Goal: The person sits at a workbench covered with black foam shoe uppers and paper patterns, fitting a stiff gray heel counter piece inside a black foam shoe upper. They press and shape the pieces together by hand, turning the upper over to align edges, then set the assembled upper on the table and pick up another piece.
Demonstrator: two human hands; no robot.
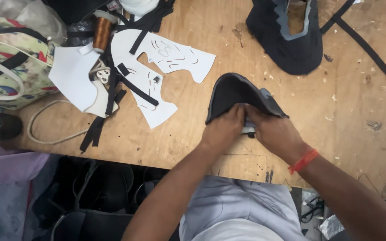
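Nearest the camera, both hands meet over the front part of the wooden counter (193, 147). The left hand (223, 129) is curled shut, pinching the lower edge of a dark shoe upper (235, 94), and the right hand (273, 131), with a red thread band at its wrist, is likewise closed on that same edge, its fingers tucked under the grey lining. The upper stands folded and arched just beyond the knuckles, lifted off the counter on its near side.

The step in hand looks like folding or pressing the upper's edge into shape (a small pale bit shows between the hands, too hidden to name). The next move would seem to call for a firm, even pinch along the fold, both hands working close together so the edge does not slip.

Left of the upper lie white paper patterns (166, 58) crossed by black straps (135, 89), and beyond them a spool of copper-coloured thread (102, 32). Farther left sits a floral bag (10, 62). Beyond the upper, to the right, rests a second dark shoe upper (287, 40).
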